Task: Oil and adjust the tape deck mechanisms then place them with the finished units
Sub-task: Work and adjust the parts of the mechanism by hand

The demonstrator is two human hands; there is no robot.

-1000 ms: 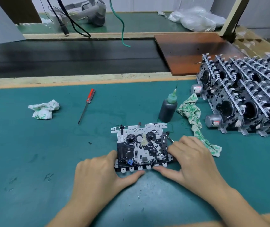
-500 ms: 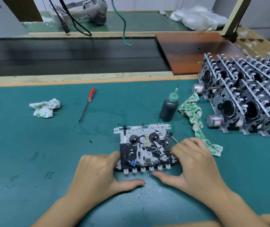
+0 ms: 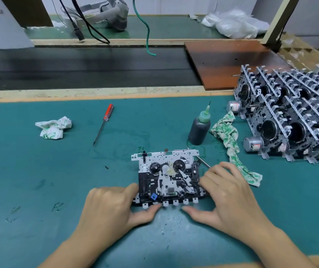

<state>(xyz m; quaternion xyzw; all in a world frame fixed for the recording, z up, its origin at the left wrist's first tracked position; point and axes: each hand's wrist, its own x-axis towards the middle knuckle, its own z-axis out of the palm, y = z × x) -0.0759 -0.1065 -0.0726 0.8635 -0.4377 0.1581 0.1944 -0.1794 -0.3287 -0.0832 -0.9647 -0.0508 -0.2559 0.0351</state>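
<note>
Tape deck mechanism point(image 3: 169, 176) flat on green counter point(image 3: 38, 180), shifted slightly nearer since a second ago. Gripped at both ends: left hand point(image 3: 112, 207) and right hand point(image 3: 230, 194), thumbs along the key row. Probably adjusting still; finished units point(image 3: 294, 117) well apart, far right.

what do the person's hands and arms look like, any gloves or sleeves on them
Both are bare. The left hand and right hand wear no gloves, and no rings, watch or bands show. Both forearms are uncovered up to the bottom edge of the picture, with no sleeve in view. Fingernails look short and unpainted where they can be seen.
</note>
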